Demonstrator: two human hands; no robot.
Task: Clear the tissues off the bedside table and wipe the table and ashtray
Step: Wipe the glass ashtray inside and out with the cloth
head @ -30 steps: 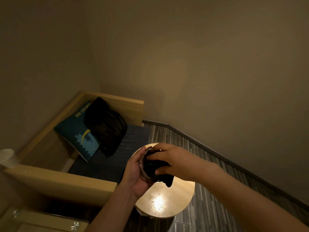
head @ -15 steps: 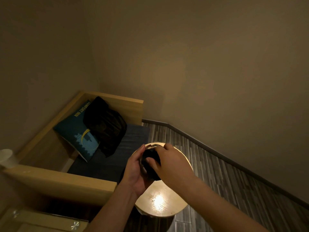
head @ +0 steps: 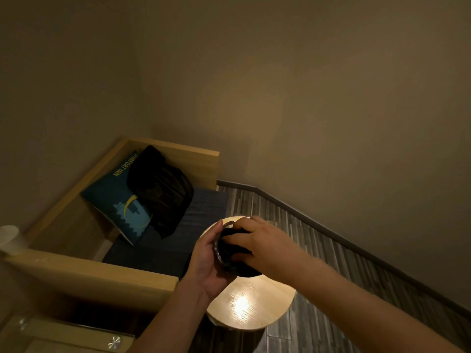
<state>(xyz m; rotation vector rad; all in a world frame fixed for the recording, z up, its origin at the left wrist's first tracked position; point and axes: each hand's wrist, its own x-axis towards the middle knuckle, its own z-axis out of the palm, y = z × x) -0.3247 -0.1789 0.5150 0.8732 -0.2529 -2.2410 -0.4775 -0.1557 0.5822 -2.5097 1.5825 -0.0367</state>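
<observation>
holding the glass ashtray (head: 221, 247) above the round table (head: 251, 305), left hand (head: 207, 263) grip clasps it; right hand (head: 265, 247) clenches a dark cloth (head: 233, 247) inside.

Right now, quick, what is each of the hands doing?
Left hand: closed around the glass ashtray, holding it above the round table.
Right hand: closed on a dark cloth, pressed into the ashtray.

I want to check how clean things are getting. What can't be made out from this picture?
Head view, the only one:
- Inside of the ashtray: covered by the dark cloth and right hand.
- Far part of the round table: behind both hands; the left hand holds the ashtray.
- White cup: cut off by the left edge.
- Tissues: none visible.
</observation>
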